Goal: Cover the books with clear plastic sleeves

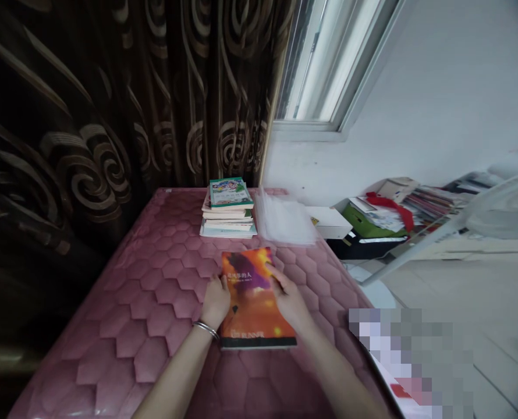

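Note:
An orange and purple paperback book (254, 308) faces up in front of me, over the pink quilted mattress (163, 326). Its cover has pale Chinese lettering near the top and a dark band along the bottom edge. My left hand (216, 299) grips the left side, a silver bangle at the wrist. On the opposite edge, my right hand (288, 297) is closed with its thumb over the cover. Beyond the book stands a stack of books (228, 215), a green-bordered one on top. Beside that stack lie clear plastic sleeves (285, 218).
Brown patterned curtains (154, 99) hang at the left and back. Past the mattress's right side are a white box (329, 221), a green and black bin (372, 227) full of papers, and a white fan (503, 198). A window (329, 64) is above.

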Demonstrator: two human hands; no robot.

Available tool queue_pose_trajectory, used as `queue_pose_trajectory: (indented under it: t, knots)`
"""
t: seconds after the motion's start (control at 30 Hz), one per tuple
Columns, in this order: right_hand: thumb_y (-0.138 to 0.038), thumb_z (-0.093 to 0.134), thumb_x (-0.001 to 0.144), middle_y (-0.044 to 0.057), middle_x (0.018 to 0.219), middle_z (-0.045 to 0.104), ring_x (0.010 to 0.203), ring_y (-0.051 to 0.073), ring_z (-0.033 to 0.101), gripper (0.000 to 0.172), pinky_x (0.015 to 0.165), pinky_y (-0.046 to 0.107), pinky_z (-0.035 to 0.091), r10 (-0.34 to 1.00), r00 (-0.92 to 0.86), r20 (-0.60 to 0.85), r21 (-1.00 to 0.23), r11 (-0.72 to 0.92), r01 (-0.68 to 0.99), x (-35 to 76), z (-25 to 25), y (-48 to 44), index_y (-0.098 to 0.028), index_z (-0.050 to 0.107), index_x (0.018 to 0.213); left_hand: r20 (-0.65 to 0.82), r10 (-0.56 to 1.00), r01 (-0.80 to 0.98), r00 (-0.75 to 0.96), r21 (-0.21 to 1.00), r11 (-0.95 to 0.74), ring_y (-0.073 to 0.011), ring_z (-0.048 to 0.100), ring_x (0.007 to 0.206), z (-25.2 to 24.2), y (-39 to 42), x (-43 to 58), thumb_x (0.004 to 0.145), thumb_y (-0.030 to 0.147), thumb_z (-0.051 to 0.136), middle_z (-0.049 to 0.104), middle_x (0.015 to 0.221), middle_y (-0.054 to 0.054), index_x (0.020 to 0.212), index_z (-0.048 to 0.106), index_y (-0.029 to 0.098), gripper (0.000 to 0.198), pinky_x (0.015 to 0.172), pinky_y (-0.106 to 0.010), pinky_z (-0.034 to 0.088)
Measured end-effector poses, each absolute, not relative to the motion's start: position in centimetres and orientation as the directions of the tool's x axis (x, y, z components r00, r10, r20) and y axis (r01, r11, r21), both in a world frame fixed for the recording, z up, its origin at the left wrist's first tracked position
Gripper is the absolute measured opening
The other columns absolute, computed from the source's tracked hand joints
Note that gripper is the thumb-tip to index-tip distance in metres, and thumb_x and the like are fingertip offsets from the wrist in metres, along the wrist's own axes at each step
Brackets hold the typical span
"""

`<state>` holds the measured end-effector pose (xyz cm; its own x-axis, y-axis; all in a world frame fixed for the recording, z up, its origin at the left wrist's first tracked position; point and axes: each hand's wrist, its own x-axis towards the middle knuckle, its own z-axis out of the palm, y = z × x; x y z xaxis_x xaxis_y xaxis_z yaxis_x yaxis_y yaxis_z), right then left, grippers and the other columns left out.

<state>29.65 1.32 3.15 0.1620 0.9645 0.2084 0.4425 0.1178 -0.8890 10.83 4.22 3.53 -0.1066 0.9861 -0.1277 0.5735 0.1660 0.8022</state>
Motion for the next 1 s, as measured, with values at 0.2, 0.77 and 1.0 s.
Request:
queue_pose_trajectory:
  t: [0.2,0.77,1.0]
  knots:
    - [-0.026,0.041,0.089,0.008,0.113,0.068,0.104,0.021,0.063,0.039,0.092,0.035,0.049,0.973,0.068,0.220,-0.841,0.154,0.518,25.6,2.3,3.1,-0.021,0.060,0.122,0.038,0.995,0.751,-0.088,0.659,0.041,-0.0295,0.052,0.120,4.0,3.8,7.1,0.087,0.013,0.042,0.059,0.123,-0.022,0.107,0.063,0.010,0.030,0.100,-0.044,0.038]
    - [-0.028,0.035,0.097,0.011,0.113,0.059,0.084,0.018,0.065,0.041,0.070,0.027,0.051,0.991,0.042,0.125,-0.294,-0.003,0.956,25.5,1.8,1.3,-0.028,0.051,0.134,0.205,0.946,0.949,0.253,0.139,-0.284,-0.0312,0.013,0.144,1.2,-0.4,12.0,0.087,0.047,0.043,0.019,0.156,-0.012,0.147,0.029,0.023,0.067,0.114,-0.056,0.009]
    - [-0.031,0.034,0.096,0.006,0.148,0.040,0.126,0.031,0.041,0.047,0.097,0.050,0.040,0.977,-0.167,0.131,-0.168,0.188,0.968,26.5,2.0,3.4,-0.025,0.042,0.142,0.191,0.910,0.907,0.368,0.141,-0.397,-0.0320,0.014,0.144,1.5,-2.1,11.6,0.086,0.051,0.045,0.022,0.156,-0.014,0.148,0.027,0.017,0.073,0.115,-0.054,0.013]
